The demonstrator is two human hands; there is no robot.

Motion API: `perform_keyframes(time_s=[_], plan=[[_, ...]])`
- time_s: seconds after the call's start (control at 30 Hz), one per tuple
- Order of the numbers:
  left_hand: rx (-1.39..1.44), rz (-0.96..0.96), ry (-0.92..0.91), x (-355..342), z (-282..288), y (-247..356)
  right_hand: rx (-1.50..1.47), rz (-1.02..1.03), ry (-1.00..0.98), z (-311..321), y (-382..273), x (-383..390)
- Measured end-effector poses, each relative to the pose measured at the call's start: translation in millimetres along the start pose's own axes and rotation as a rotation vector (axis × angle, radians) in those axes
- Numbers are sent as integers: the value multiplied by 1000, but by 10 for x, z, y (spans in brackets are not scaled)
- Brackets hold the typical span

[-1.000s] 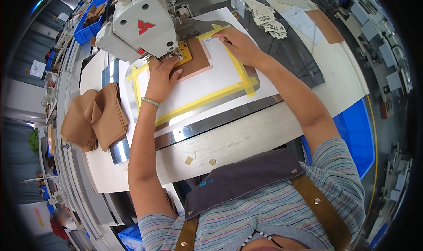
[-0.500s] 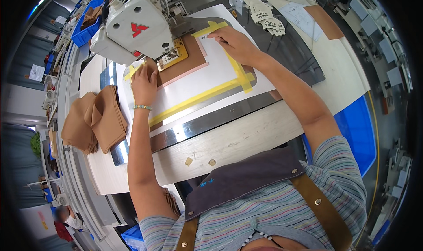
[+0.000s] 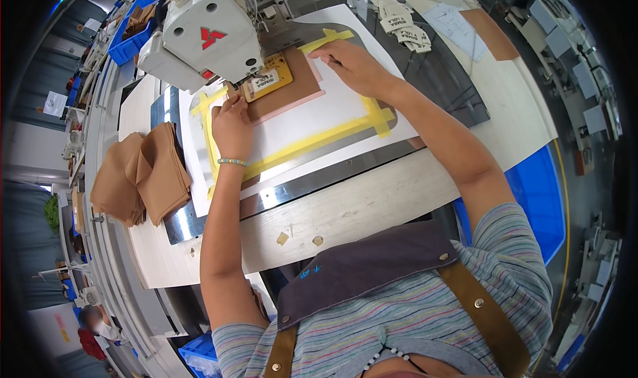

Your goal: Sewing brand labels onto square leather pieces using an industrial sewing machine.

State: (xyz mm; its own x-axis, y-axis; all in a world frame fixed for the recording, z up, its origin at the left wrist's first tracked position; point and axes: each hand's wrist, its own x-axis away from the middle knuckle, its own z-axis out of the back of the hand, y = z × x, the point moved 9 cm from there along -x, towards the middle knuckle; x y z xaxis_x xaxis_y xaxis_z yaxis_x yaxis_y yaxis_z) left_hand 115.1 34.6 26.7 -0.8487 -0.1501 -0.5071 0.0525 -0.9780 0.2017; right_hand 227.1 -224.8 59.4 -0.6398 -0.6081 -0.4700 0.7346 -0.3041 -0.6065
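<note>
A brown fabric piece (image 3: 307, 72) lies on a white sheet (image 3: 292, 127) framed with yellow tape (image 3: 319, 137), and pink strips edge it. On the brown piece sits a yellow plate (image 3: 284, 77) around a small white label (image 3: 263, 82), beneath the white sewing machine's head (image 3: 212, 32). My left hand (image 3: 232, 129) rests at the piece's left edge, its fingers bent and their tips partly hidden. At the far right corner, my right hand (image 3: 355, 66) touches down with the index finger stretched out and the other fingers curled under.
Stacked brown fabric pieces (image 3: 149, 172) lie left of the sheet. White printed labels (image 3: 402, 22) are spread at the far right, near a drawing sheet (image 3: 455, 31) and a brown panel (image 3: 490, 34). Below the table's right edge stands a blue bin (image 3: 535, 198).
The taped sheet, with the brown piece and yellow plate, has slid a little to the right. My left hand has moved right with it, its fingers now more bent. My right hand stays nearly in place.
</note>
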Motion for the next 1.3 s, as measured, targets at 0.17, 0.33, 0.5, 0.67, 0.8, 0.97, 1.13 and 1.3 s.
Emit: perform_keyframes(time_s=[0.17, 0.33, 0.5, 0.67, 0.8, 0.97, 1.13, 1.3], plan=[[622, 401, -12, 93, -34, 40, 196, 263, -243, -278, -507, -90], [1258, 861, 53, 254, -226, -10, 318, 375, -284, -684, -477, -193], [1423, 885, -20, 270, -276, 125, 279, 269, -291, -739, -352, -289], [1019, 820, 98, 179, -238, -377, 181, 154, -237, -475, -543, -337], [701, 489, -121, 75, -212, -234, 172, -116, -330, -376, -461, -343], [1005, 572, -109, 379, 12, -229, 376, -85, -361, -403, -361, -196], [1026, 527, -133, 483, -67, -127, 319, 62, -343, -563, -508, -256], [901, 600, -289, 341, -210, -353, 288, 115, -399, -659, -728, -258]])
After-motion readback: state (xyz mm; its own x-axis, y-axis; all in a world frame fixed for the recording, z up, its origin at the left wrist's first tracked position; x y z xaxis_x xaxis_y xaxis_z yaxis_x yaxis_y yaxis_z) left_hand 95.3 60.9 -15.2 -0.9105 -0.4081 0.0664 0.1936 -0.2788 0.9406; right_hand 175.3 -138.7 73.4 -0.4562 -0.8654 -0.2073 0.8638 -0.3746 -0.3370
